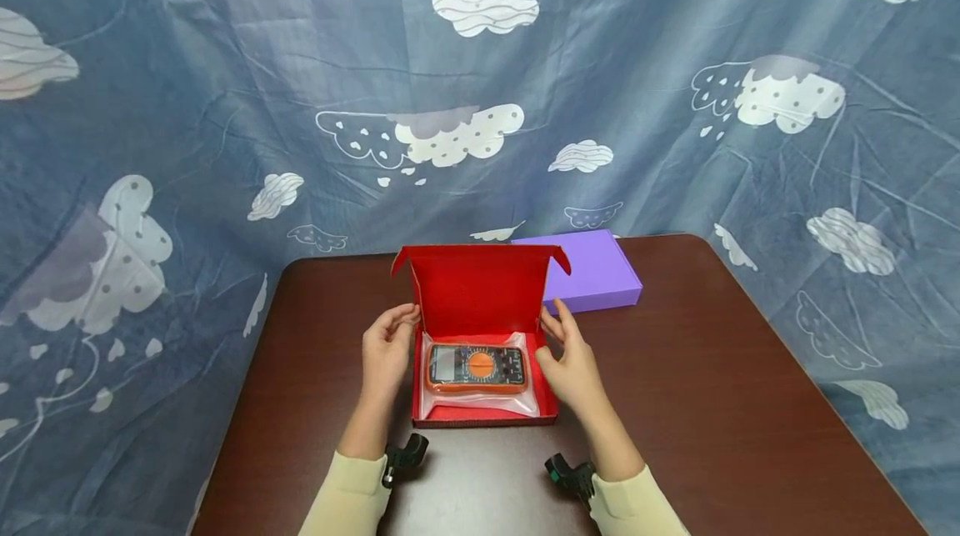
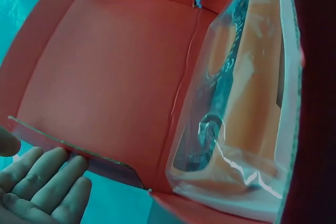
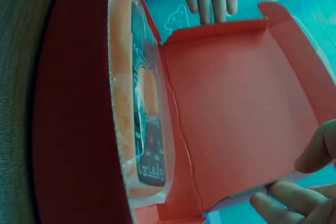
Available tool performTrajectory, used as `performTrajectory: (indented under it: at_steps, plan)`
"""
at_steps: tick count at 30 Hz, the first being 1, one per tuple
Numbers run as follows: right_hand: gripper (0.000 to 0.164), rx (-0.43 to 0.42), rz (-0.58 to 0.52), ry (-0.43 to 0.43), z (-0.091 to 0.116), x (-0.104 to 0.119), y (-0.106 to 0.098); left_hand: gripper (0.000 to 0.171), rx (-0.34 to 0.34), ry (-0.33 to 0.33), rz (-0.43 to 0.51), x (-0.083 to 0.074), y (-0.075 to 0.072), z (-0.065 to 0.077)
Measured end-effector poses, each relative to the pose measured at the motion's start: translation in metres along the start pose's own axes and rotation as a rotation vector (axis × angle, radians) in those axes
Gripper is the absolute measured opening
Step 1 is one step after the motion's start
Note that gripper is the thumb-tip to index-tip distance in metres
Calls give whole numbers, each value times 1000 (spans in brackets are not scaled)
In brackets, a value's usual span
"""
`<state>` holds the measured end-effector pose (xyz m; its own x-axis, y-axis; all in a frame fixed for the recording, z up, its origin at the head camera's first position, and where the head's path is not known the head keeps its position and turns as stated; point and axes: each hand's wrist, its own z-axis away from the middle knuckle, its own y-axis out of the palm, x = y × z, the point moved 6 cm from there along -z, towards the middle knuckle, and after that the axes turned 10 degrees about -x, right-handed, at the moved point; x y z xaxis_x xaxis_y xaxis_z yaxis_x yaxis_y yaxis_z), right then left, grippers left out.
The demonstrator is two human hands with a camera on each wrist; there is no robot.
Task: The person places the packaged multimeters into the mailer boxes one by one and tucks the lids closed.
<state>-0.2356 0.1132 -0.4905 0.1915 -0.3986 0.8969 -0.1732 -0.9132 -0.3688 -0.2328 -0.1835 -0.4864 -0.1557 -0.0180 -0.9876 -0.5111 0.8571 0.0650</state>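
Observation:
An orange multimeter with a dark face and round orange dial lies in clear plastic wrap inside a red cardboard box. The box's lid stands raised at the back, side flaps folded forward. My left hand is at the lid's left side. In the left wrist view its fingers lie extended against the outside of the side flap, thumb apart. My right hand is at the opposite flap, fingertips at its edge. Its thumb overlaps the lid in the right wrist view.
A closed purple box lies behind the red box to the right, partly hidden by the lid. Both boxes are on a dark brown table. A blue cloud-patterned curtain hangs close behind the table and along its sides.

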Motion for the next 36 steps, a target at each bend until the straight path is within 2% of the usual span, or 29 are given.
performTrajectory:
  at_steps: [4, 7, 12, 14, 19, 22, 24, 31, 36]
  plan:
    - [65, -41, -106, -9, 0, -3, -5, 27, -2, 10, 22, 1, -5, -2]
    - [55, -60, -178, 6, -1, -6, -7, 28, 6, -8, 28, 4, -10, -3]
    - [46, -82, -213, 37, 0, -12, -11, 29, 20, -56, 27, 11, -17, -1]
    - [44, -82, -226, 56, 1, -15, -12, 27, 18, -77, -4, 13, -20, 0]
    - [39, -83, -184, 104, 1, -25, -17, 25, 37, -155, -40, 20, -27, 1]
    - [39, -65, -147, 137, 1, -31, -20, 28, 74, -215, -27, 25, -29, 2]
    - [40, -43, -147, 166, 0, -36, -21, 29, 87, -246, -52, 28, -32, 2]
    - [39, 25, -125, 265, 2, -49, -22, 31, 129, -315, -151, 40, -41, 1]
    - [43, 54, -71, 293, 1, -55, -21, 35, 177, -347, -166, 45, -44, 2]
